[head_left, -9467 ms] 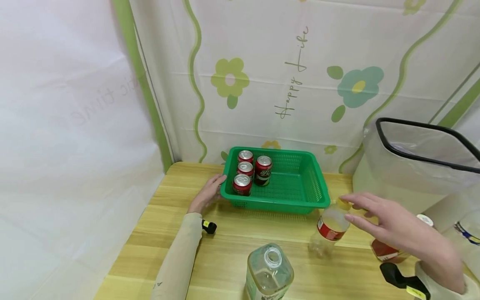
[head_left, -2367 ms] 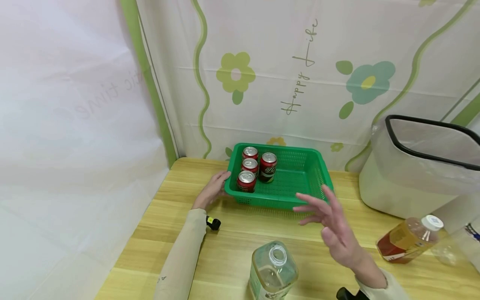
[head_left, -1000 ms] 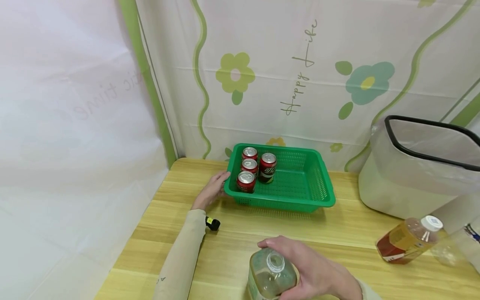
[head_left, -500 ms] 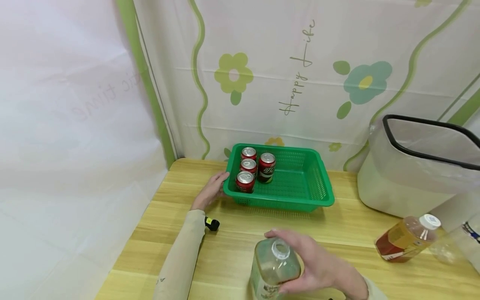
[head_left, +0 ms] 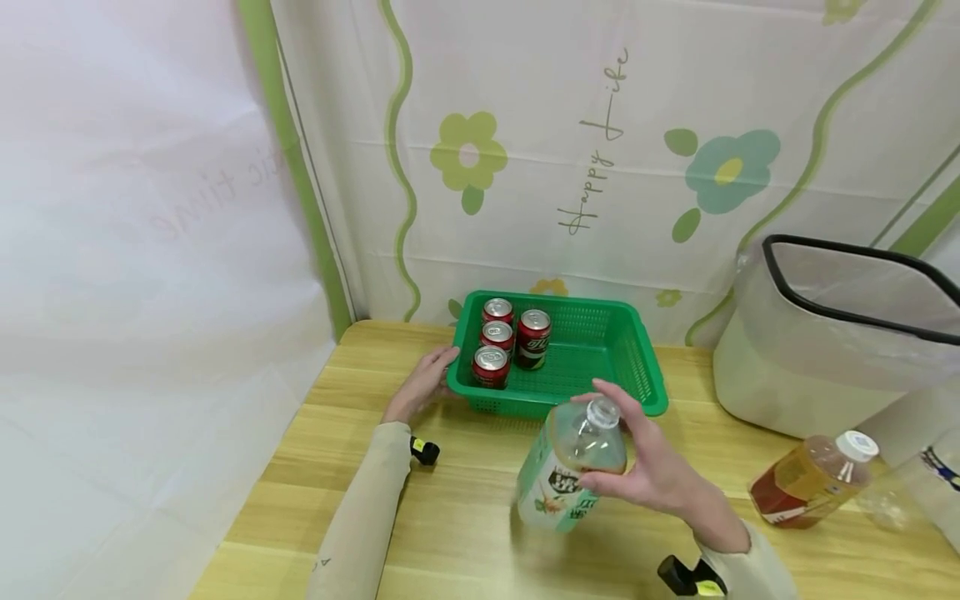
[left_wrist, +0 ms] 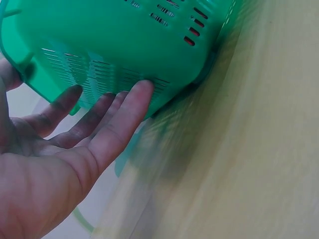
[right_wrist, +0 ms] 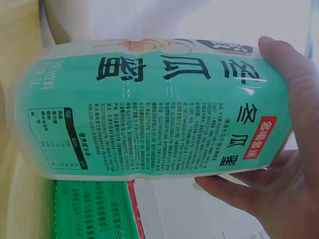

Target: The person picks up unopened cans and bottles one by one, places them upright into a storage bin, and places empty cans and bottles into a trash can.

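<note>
- While the left side of the green basket [head_left: 579, 367] is touched by the left hand [head_left: 422, 382], its fingers are spread loosely along the outside wall.
- The bottle with a green label [head_left: 558, 479] is held by the right hand [head_left: 652, 467], with thumb and fingers wrapped round its top part.
- This bottle is held in front of the basket, on the person's side.
- Four red cans [head_left: 533, 342] are stood inside the basket, at its left end: three are lined up by the wall, one is set beside them.
- To the right of the basket, a brown drink bottle [head_left: 810, 483] and a black-rimmed bin [head_left: 787, 367] are seen.
</note>
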Tool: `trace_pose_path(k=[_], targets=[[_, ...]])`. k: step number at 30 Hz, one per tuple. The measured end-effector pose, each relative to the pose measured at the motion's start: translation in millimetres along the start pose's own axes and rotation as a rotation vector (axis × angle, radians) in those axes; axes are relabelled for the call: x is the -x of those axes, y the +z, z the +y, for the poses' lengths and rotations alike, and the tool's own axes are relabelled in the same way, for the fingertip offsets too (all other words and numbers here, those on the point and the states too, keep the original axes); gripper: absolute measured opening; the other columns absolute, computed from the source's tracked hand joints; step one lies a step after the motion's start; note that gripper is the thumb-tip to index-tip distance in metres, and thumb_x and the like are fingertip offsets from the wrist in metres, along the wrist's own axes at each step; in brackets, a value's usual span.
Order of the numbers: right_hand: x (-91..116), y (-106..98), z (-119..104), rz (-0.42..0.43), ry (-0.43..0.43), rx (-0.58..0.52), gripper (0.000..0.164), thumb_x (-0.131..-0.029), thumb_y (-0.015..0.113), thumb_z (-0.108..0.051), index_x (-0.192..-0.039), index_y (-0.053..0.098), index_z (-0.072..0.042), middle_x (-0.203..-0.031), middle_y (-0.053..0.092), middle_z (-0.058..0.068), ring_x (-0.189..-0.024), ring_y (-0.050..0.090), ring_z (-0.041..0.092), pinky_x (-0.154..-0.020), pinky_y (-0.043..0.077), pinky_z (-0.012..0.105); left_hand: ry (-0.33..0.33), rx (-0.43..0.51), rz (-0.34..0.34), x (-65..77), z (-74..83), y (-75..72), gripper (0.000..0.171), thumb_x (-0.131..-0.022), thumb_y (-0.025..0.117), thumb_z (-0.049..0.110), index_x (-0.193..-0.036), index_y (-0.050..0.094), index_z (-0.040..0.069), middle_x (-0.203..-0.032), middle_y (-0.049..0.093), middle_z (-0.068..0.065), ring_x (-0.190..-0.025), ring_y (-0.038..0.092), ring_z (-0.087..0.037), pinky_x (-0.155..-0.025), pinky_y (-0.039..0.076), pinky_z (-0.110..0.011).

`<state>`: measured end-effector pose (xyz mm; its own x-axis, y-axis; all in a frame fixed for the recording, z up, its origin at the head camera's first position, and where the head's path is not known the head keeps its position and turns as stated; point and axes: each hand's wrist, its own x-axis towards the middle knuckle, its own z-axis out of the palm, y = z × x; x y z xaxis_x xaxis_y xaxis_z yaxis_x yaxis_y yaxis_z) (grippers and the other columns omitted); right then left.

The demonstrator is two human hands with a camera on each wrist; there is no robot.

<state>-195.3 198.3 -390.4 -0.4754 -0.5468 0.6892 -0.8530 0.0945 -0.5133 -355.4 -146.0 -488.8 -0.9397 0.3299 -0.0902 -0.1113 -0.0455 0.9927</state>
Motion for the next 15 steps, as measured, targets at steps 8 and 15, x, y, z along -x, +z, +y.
trace_pose_path(k=[8,15], targets=[[4.3,-29.2,3.6,0.098,0.107,-0.014,0.107,-0.062,0.081,0.013,-0.148,0.017,0.008,-0.137,0.053,0.003,-0.106,0.062,0.007,-0.083,0.054,0.02,0.008,0.013,-0.014,1.0,0.8,1.2,0.053,-0.102,0.044,0.049,-0.139,0.047,0.012,-0.129,0.06,-0.017,-0.103,0.068,-0.024,-0.091,0.053,-0.056],[7.6,-64.4,-4.3,0.246,0.187,-0.205,0.093,-0.073,0.063,0.022,-0.151,0.013,0.003,-0.134,0.055,0.006,-0.103,0.064,0.011,-0.074,0.058,0.022,0.011,0.011,-0.018,0.3,-0.7,-0.1,0.057,-0.102,0.044,0.051,-0.142,0.044,0.009,-0.132,0.057,-0.019,-0.103,0.067,-0.021,-0.092,0.053,-0.055]])
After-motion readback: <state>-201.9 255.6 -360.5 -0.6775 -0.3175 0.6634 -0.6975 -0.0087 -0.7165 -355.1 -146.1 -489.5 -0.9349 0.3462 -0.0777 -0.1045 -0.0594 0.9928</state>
